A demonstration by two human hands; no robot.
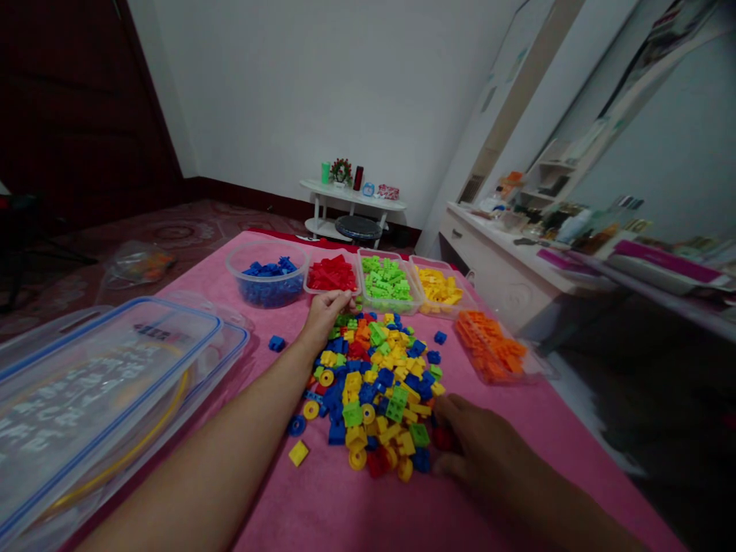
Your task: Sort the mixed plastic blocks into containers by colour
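A heap of mixed toy building bricks (382, 376) in yellow, blue, green, red and orange covers the middle of the pink tablecloth (322, 498). My left hand (329, 316) is over the far left side of the heap, just in front of the box of red bricks (332, 274). Its fingers are pinched; a bit of green shows by the fingertips, but what they grip is unclear. At the heap's near right edge, my right hand (480, 441) has its thumb and fingers around a dark red brick (442, 438).
Behind the heap stand a round tub of blue bricks (267, 280), a box of green bricks (388, 280) and a box of yellow bricks (438, 287). An orange-brick box (494, 349) is at right. Large clear lidded containers (115, 399) lie at left. Stray blue bricks (277, 343) lie nearby.
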